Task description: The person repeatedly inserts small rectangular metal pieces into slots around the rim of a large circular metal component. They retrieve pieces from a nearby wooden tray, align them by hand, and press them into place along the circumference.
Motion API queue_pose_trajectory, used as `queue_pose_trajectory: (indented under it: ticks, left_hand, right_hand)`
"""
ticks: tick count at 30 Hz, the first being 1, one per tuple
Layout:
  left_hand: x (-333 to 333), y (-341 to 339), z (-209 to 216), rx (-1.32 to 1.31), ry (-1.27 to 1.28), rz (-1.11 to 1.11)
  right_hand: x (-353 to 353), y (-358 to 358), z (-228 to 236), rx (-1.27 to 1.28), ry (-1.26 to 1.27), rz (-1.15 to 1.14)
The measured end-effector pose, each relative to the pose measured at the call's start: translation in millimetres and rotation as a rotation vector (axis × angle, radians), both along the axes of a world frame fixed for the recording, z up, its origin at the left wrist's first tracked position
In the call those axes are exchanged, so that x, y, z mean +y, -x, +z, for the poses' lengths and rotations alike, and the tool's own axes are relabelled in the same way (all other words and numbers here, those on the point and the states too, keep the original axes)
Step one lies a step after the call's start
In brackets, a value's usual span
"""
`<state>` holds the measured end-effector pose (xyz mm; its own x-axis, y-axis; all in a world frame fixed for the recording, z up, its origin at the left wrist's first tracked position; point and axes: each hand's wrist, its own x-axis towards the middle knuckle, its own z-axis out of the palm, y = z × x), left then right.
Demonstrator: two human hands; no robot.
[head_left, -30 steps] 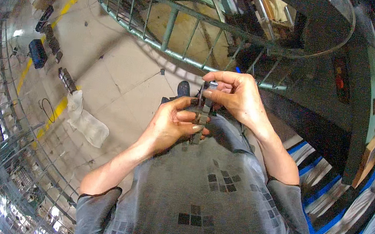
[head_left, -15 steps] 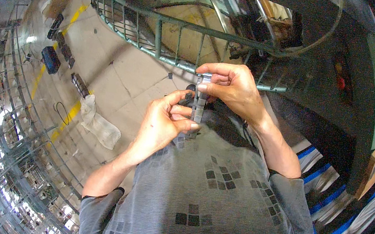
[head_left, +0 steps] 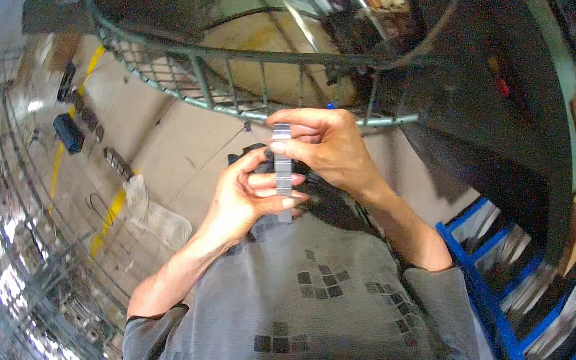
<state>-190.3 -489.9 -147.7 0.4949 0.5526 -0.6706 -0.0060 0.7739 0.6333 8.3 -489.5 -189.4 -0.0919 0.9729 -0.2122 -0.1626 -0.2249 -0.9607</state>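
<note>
We have a thin grey bar with light stripes [head_left: 284, 166] up in front of our tummy, between our two hands. Our right hand [head_left: 333, 149] pinches the top end, with the thumb on the near side and the pointing finger over the tip. Our left hand [head_left: 237, 198] is closed on the lower part, thumb on one side and fingers on the other. Just below our left hand is our grey shirt [head_left: 333, 328] with dark squares. Past both hands, a green rail [head_left: 201, 81] bends around. Left of our left hand we see the pale floor [head_left: 176, 156], a white cloth [head_left: 159, 219], a yellow line [head_left: 110, 220] and a dark blue box [head_left: 68, 133]. Right of our right hand, well apart, is a blue frame [head_left: 469, 270].
</note>
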Motion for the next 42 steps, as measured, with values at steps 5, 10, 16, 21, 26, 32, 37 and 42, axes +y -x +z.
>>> queue_pose_trajectory:
  ticks: [5,10,16,21,26,32,37,42]
  left_hand:
    - [32.6,15.0,-13.7,0.044,-0.032,0.055]
    - [72.3,52.4,-18.4,-0.005,-0.139,0.038]
    - [106.9,115.6,-8.0,-0.041,-0.211,0.040]
    - [133.1,171.0,-8.2,-0.150,-0.393,0.097]
    - [159.9,206.7,-11.7,-0.205,-0.525,0.162]
    - [181.1,231.8,-20.1,-0.193,-0.680,0.231]
    - [188.3,244.8,-18.9,-0.168,-0.810,0.269]
    - [173.5,229.6,-11.6,-0.164,-0.812,0.346]
  right_hand:
    - [-52.0,-29.9,-68.4,-0.522,0.188,-0.513]
    - [-88.2,1.2,-177.4,-1.035,0.056,-0.517]
    - [-55.2,41.5,-240.6,-1.183,-0.007,-0.972]
    - [-62.9,47.5,-183.0,-0.228,0.138,-1.382]
    - [-26.9,131.1,-38.5,-0.179,-0.039,-0.531]
    - [34.5,262.5,41.3,-0.541,0.241,-0.242]
    - [58.2,273.8,63.4,-0.772,0.186,-0.137]
    - [58.1,270.4,74.1,-0.774,0.189,-0.099]
